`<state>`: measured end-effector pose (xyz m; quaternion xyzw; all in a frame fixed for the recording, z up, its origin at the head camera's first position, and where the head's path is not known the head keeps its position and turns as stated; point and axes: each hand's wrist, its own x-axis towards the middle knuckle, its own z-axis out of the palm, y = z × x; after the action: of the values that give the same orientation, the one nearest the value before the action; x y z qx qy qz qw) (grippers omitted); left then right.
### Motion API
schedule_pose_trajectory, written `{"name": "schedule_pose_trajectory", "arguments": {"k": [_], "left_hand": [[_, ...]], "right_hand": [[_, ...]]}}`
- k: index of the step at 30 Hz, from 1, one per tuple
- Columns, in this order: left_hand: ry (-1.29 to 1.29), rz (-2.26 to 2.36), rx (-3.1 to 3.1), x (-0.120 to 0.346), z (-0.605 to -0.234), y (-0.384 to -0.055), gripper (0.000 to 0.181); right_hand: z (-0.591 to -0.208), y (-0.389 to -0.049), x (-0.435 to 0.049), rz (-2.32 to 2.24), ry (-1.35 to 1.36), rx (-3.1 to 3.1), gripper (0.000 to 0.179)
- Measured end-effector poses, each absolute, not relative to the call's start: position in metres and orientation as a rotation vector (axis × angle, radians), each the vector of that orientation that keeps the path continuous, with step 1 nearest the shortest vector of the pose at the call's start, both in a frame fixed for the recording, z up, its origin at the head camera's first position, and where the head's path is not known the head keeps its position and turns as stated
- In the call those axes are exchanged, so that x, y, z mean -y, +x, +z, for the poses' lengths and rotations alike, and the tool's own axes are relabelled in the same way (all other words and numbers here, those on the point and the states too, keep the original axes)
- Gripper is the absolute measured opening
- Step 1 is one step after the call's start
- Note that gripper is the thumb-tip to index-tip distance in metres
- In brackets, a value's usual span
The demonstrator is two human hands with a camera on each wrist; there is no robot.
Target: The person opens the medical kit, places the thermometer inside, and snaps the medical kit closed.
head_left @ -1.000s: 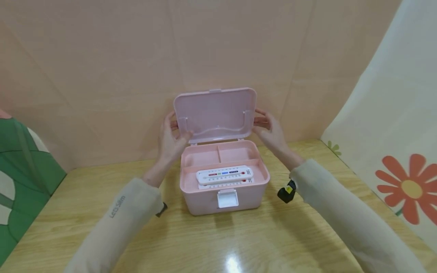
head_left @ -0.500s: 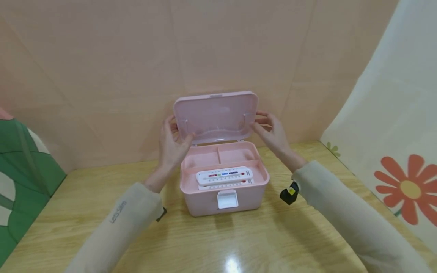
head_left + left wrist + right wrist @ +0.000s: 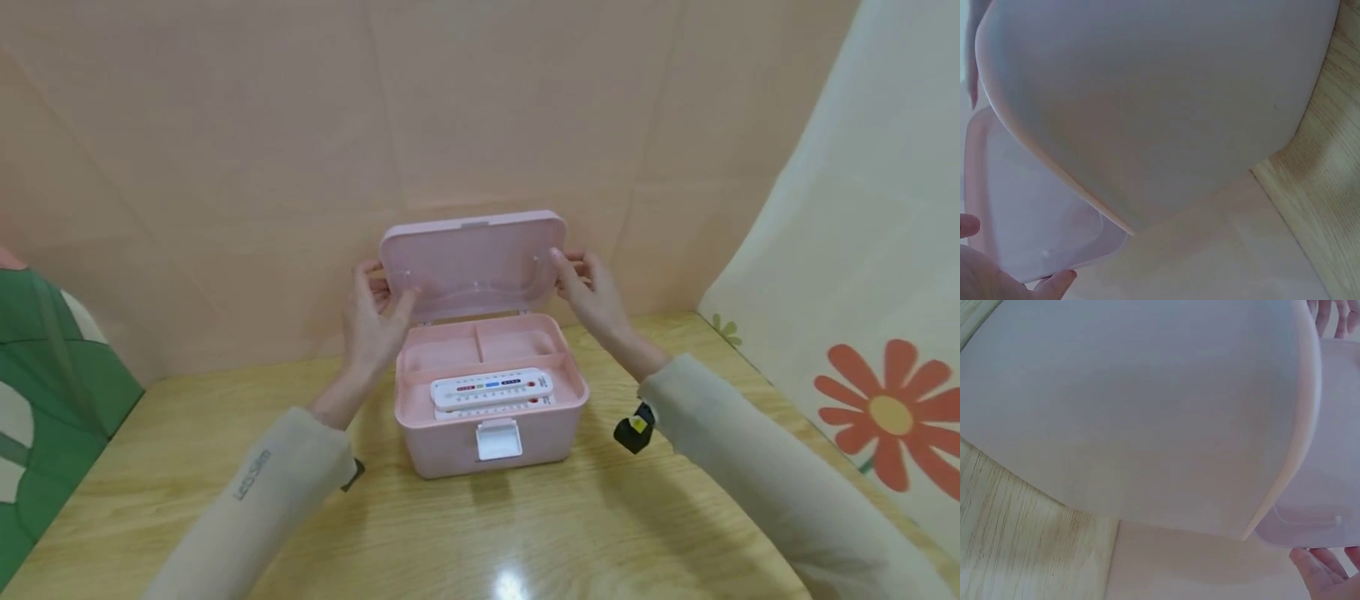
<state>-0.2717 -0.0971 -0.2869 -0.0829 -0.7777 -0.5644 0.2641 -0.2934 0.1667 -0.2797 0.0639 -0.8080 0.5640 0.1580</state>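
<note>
A pink plastic box stands on the table with its hinged lid raised at the back. My left hand holds the lid's left side, thumb at the inner face and fingers behind the edge. On the opposite side my right hand pinches the edge, its thumb in front. Two white thermometers with printed scales and red bulbs lie overlapping in the front compartment. Both wrist views show the box's outer side wall up close, with the fingers at the lid beyond it.
Two smaller compartments behind a divider hold nothing visible. A white latch hangs on the box front. Behind the wooden table rises a beige cloth wall; flower-printed cloth borders the right.
The lid has tipped forward a little, its top edge now lower, and both hands have moved with it. My right thumb has shifted up onto the lid's front edge. The thermometers stay put.
</note>
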Motion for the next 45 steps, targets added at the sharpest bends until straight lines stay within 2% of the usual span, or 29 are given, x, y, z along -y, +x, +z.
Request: {"name": "schedule_pose_trajectory", "arguments": {"k": [14, 23, 45], "left_hand": [[-0.184, -1.535, 2.162, 0.091, -0.282, -0.265, 0.044], [-0.136, -1.527, 2.179, 0.089, -0.28, -0.262, 0.047], [-0.09, -1.415, 2.377, 0.09, -0.261, -0.248, 0.055]], "right_hand": [[-0.272, -0.289, -0.169, 1.753, 0.169, 2.272, 0.07], [-0.265, -0.287, -0.168, 1.741, 0.141, 2.344, 0.077], [-0.259, -0.274, -0.175, 1.87, 0.169, 2.389, 0.078]]}}
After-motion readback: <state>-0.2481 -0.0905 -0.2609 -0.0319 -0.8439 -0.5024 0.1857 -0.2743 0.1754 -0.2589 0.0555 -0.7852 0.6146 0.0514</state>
